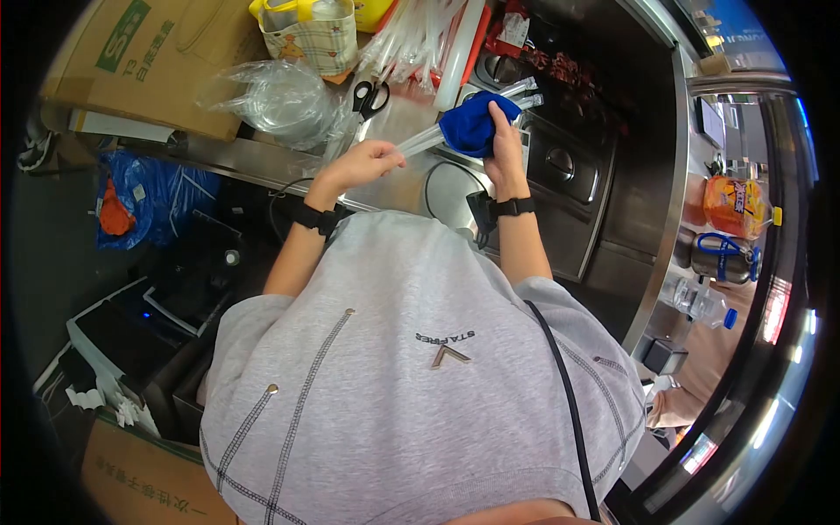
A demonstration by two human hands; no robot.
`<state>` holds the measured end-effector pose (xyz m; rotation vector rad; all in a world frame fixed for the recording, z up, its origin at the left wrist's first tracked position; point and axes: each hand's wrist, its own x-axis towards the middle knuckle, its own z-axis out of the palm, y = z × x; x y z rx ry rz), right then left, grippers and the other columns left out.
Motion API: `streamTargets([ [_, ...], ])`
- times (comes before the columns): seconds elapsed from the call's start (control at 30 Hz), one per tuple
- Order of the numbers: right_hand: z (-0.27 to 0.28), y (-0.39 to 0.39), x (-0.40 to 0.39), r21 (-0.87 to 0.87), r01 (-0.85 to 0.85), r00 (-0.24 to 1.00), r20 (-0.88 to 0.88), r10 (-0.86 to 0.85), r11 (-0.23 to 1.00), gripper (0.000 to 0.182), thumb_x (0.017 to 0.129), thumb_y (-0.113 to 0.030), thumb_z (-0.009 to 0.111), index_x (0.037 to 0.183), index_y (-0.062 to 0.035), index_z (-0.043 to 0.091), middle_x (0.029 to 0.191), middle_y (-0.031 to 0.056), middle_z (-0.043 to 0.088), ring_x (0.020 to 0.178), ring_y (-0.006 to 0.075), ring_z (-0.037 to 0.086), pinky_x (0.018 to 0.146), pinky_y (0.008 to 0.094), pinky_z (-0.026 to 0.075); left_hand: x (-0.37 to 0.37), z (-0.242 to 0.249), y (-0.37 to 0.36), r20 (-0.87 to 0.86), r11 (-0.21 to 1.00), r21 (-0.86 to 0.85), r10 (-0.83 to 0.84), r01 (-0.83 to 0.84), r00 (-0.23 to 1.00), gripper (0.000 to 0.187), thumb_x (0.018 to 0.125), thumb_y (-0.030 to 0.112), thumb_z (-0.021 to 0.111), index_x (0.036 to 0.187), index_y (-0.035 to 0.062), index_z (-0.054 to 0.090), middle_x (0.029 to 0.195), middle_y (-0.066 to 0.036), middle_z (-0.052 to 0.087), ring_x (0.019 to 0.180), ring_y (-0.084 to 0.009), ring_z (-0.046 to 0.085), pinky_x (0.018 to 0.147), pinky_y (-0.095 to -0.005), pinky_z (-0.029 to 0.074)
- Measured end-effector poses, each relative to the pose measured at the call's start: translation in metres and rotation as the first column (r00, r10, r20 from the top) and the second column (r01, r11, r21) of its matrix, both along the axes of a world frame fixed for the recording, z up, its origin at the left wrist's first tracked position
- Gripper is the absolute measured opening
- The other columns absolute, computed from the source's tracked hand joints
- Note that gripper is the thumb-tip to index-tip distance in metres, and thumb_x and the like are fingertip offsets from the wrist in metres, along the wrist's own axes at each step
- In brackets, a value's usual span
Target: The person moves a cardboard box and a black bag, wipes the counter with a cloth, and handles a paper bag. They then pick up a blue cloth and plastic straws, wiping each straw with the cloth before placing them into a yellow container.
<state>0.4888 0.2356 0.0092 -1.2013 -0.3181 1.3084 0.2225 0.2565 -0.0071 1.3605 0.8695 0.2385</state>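
A blue cloth (470,128) lies wrapped around a thin bundle of clear plastic straws or sleeves (422,142) above the metal counter. My right hand (505,149) grips the cloth, its thumb on top. At the bundle's left end, the fingers of my left hand (369,164) are closed on the clear plastic. The bundle's other end sticks out beyond the cloth to the upper right. Black-handled scissors (370,100) rest just above my left hand, beside a clear plastic bag (293,101).
A cardboard box (157,57) and a patterned bag (311,39) stand at the upper left. More clear plastic pieces (420,35) lie at the top. Lidded metal containers (560,164) are on the right. A bottle (700,300) stands on the right ledge; a person is partly visible beyond.
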Motion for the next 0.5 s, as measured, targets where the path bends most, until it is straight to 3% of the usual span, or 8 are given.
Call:
streamTargets([
  [0.07, 0.006, -0.005, -0.013, 0.000, -0.039, 0.999, -0.027, 0.039, 0.999, 0.031, 0.090, -0.025, 0.067, 0.112, -0.0041, 0.061, 0.101, 0.0043, 0.067, 0.090, 0.0159, 0.065, 0.082, 0.0308, 0.052, 0.002, -0.001, 0.002, -0.011, 0.999, 0.044, -0.014, 0.014, 1.000, 0.025, 0.094, 0.025, 0.057, 0.094, 0.0024, 0.066, 0.068, 0.005, 0.049, 0.064, -0.0055, 0.043, 0.059, -0.0224, 0.036],
  [0.17, 0.003, -0.012, -0.035, -0.006, -0.261, 0.964, 0.056, 0.261, 0.965, 0.035, 0.089, -0.025, 0.068, 0.115, -0.0030, 0.060, 0.103, 0.0048, 0.066, 0.091, 0.0151, 0.064, 0.084, 0.0290, 0.051, 0.007, 0.007, 0.004, -0.021, 0.996, 0.083, -0.017, 0.019, 1.000, 0.023, 0.094, 0.024, 0.057, 0.091, 0.0027, 0.066, 0.069, 0.006, 0.049, 0.064, -0.0049, 0.043, 0.059, -0.0224, 0.036],
  [0.27, 0.005, -0.017, -0.055, -0.065, -0.394, 0.909, 0.117, 0.399, 0.917, 0.035, 0.089, -0.026, 0.068, 0.112, -0.0006, 0.062, 0.102, 0.0053, 0.066, 0.090, 0.0130, 0.063, 0.081, 0.0265, 0.050, 0.015, 0.004, 0.004, 0.136, 0.999, -0.051, 0.003, 0.004, 0.991, 0.023, 0.094, 0.024, 0.056, 0.086, 0.0034, 0.064, 0.071, 0.007, 0.049, 0.064, -0.0043, 0.042, 0.059, -0.0226, 0.036],
  [0.37, 0.000, -0.014, -0.055, -0.095, -0.401, 0.908, 0.094, 0.409, 0.911, 0.039, 0.088, -0.029, 0.069, 0.111, 0.0023, 0.061, 0.102, 0.0066, 0.066, 0.090, 0.0128, 0.063, 0.079, 0.0264, 0.050, 0.013, -0.001, 0.003, 0.125, 0.997, -0.066, 0.033, -0.025, 0.992, 0.023, 0.095, 0.024, 0.056, 0.085, 0.0044, 0.063, 0.072, 0.008, 0.050, 0.064, -0.0040, 0.042, 0.058, -0.0218, 0.036],
  [0.5, 0.012, -0.002, -0.041, -0.017, -0.256, 0.964, -0.085, 0.253, 0.967, 0.036, 0.092, -0.027, 0.063, 0.116, -0.0007, 0.060, 0.106, 0.0078, 0.066, 0.093, 0.0178, 0.065, 0.084, 0.0310, 0.052, 0.009, -0.004, 0.001, 0.119, 0.994, -0.095, 0.058, -0.047, 0.991, 0.023, 0.095, 0.026, 0.056, 0.086, 0.0048, 0.063, 0.067, 0.007, 0.047, 0.061, -0.0046, 0.040, 0.056, -0.0221, 0.033],
])
